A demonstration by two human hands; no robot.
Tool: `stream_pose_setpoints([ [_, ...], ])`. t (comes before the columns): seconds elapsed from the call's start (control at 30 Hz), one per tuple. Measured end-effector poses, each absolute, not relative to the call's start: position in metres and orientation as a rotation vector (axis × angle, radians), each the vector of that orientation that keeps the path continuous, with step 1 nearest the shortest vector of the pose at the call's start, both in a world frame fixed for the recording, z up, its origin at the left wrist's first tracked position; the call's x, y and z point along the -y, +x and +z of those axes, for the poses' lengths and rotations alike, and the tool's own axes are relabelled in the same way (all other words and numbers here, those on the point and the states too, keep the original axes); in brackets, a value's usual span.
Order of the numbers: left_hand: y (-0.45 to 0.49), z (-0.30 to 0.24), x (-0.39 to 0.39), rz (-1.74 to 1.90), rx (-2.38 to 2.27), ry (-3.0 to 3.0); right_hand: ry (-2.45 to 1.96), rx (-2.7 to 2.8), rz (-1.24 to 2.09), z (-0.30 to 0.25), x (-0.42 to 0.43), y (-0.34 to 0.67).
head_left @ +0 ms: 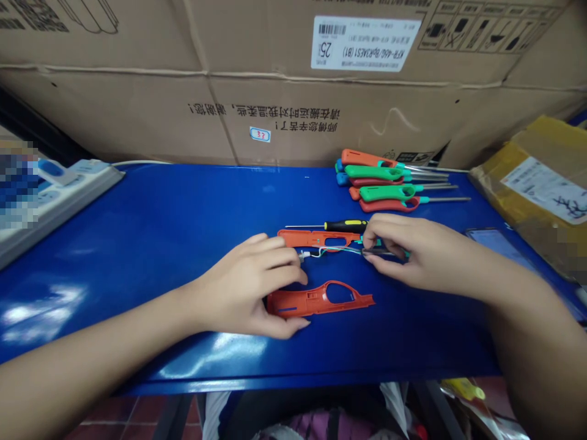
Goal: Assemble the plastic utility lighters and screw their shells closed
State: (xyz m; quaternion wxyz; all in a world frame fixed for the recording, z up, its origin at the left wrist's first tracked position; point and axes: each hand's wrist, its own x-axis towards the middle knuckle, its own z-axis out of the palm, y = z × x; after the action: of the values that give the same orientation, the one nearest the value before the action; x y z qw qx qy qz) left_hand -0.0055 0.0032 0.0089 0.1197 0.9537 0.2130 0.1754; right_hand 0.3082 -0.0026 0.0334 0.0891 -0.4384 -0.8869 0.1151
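Near shell [300,299], orange, lies on the blue table [206,195], its 9 o'clock end hidden under the left hand [257,281], whose thumb and fingers are spread around that end; whether the palm presses on it, I cannot tell. At 12 o'clock from it lies the far shell [302,238], its 3 o'clock end lost behind the right hand [408,249]. That hand's thumb and forefinger pinch a thin tube [376,251], partly covered by the fingers. Wires [342,249] run from it towards 9 o'clock to a white part [305,254] too small to make out. Just beyond the far shell, the screwdriver [346,225] reaches the right hand, its handle end obscured. At 1 o'clock, heaped lighters [385,173] overlap, their number unclear. Towards 2 o'clock, the right forearm partly hides a phone [498,239]; the frame crops a parcel [518,153]. At 10 o'clock, a power strip [92,177] is cropped and partly pixelated.
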Motion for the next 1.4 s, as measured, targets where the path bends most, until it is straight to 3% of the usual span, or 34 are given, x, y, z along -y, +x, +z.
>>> stream_pose_setpoints([
  [0.53, -0.008, 0.006, -0.010, 0.538, -0.621, 2.904, -1.264, 2.663, 0.845, 0.045, 0.009, 0.303],
  [1.4, -0.011, 0.007, -0.018, 0.494, -0.618, 2.917, -1.110, 2.662, 0.781, 0.035, 0.003, 0.295],
])
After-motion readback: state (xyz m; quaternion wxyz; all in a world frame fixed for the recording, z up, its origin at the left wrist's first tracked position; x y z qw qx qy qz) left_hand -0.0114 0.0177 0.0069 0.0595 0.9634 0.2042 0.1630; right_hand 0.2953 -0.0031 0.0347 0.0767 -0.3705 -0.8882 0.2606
